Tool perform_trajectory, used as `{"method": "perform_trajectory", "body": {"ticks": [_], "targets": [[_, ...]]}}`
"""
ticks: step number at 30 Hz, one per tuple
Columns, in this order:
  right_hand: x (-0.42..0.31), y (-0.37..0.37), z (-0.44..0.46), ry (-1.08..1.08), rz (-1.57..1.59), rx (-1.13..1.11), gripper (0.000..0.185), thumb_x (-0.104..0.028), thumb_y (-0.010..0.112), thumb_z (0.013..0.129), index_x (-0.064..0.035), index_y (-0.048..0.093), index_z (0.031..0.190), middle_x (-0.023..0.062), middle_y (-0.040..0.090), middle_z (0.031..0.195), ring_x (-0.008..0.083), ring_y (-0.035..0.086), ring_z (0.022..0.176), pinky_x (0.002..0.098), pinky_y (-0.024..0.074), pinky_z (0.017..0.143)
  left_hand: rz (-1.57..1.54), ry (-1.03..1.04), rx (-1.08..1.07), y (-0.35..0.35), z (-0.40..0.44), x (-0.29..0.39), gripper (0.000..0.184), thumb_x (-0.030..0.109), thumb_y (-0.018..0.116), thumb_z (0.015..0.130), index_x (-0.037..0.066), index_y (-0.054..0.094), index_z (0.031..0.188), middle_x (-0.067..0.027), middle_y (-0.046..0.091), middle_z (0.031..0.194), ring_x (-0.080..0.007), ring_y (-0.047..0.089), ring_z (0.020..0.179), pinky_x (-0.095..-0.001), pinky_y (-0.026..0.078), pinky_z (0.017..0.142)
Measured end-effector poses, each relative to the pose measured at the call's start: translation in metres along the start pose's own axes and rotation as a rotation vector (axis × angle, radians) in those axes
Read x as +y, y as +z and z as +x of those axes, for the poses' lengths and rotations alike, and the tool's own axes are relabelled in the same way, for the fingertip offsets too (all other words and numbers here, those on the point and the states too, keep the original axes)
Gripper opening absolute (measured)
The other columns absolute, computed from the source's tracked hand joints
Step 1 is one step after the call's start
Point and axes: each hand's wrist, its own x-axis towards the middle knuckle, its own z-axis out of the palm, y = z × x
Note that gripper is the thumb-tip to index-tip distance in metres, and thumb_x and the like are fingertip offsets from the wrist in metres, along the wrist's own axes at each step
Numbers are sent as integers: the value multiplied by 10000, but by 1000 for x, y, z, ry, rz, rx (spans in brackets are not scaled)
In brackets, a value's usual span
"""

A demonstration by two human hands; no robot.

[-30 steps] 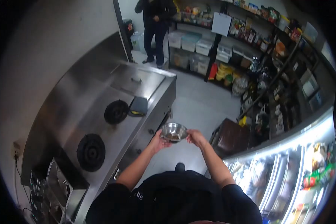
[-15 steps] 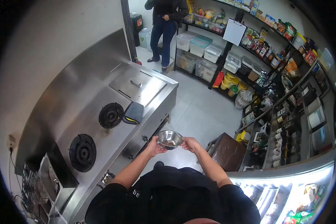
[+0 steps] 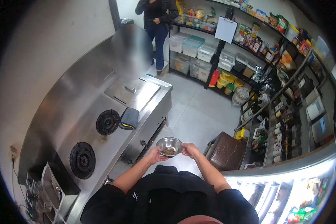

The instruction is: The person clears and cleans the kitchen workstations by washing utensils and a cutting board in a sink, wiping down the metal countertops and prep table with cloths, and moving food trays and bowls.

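A small steel bowl (image 3: 169,146) with some brown pieces at its bottom is held in front of my body, above the floor. My left hand (image 3: 157,155) grips its left side from below. On the opposite side, my right hand (image 3: 190,150) pinches the rim. The bowl looks about level. What the brown pieces are cannot be made out.
Left stands a steel stove counter (image 3: 89,125) with two black burners (image 3: 107,122) and a folded grey cloth (image 3: 129,118). Another person (image 3: 158,26) stands beyond it. Shelves hold tubs and bottles; a brown box-like seat (image 3: 226,151) and a lit fridge (image 3: 280,183) are right.
The bowl and both hands are slightly lower in view and nearer my body. The view has shifted a little. A blurred round patch now covers part of the area beside the other person.
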Motion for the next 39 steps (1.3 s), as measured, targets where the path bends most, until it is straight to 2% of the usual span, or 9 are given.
{"method": "perform_trajectory", "body": {"ticks": [7,13,21,25,28,30,32,35,39], "targets": [[71,2,-89,-52,-321,246,350,-185,550,875,30,524,1151,94,618,612,138,590,468,250,471,398,360,46,11,49,-44,-52,540,44,426,748,-61,304,1264,-208,539,1056,-374,589,959,-486,532,789],[173,76,-237,-44,-62,492,399,-271,525,910,59,484,1132,107,603,572,169,589,445,284,459,375,611,-143,-339,-3,-36,-126,78,59,503,720,26,565,687,-102,586,735,-217,582,690,-360,492,644],[346,218,-339,-97,354,559,518,-436,517,898,33,525,1117,167,660,789,203,653,605,331,519,520,902,-433,-356,-46,-99,-242,201,84,470,659,8,496,843,-124,553,786,-279,577,723,-410,513,618],[447,241,-418,-216,-426,1244,403,-404,529,885,-53,627,1059,125,673,890,227,660,808,349,505,738,1039,-525,-289,-46,-178,-284,190,71,468,663,3,496,839,-127,543,757,-276,571,636,-384,500,526],[501,270,-545,-161,-96,1782,274,-294,559,874,-66,658,991,131,673,900,275,652,823,361,509,742,1173,-508,-417,-53,-192,-322,268,59,465,670,-11,491,927,-125,542,769,-247,570,645,-353,496,515],[575,271,-616,203,-257,2112,230,-241,578,861,-38,656,936,148,659,841,289,648,783,372,509,722,1263,-501,-477,-28,-229,-348,289,54,463,675,-9,483,957,-124,542,780,-231,569,646,-340,494,509],[667,289,-684,191,-401,2355,193,-204,590,837,-35,654,908,161,644,897,320,625,833,405,498,748,1318,-424,-590,2,-267,-385,339,30,449,688,-9,467,1025,-126,549,807,-209,571,632,-326,504,508],[805,324,-766,645,-408,2288,289,-255,599,824,-94,632,1062,143,566,1179,350,533,1073,401,442,901,1250,-508,-775,64,-340,-468,426,13,440,721,-11,437,1146,-133,565,876,-209,596,683,-338,526,533],[935,339,-849,826,-502,2122,482,-308,607,815,-208,497,1274,111,419,1368,371,404,1228,470,393,953,1045,-569,-877,145,-386,-620,424,49,450,796,-46,392,1206,-158,543,1036,-239,605,825,-324,547,560]]}}
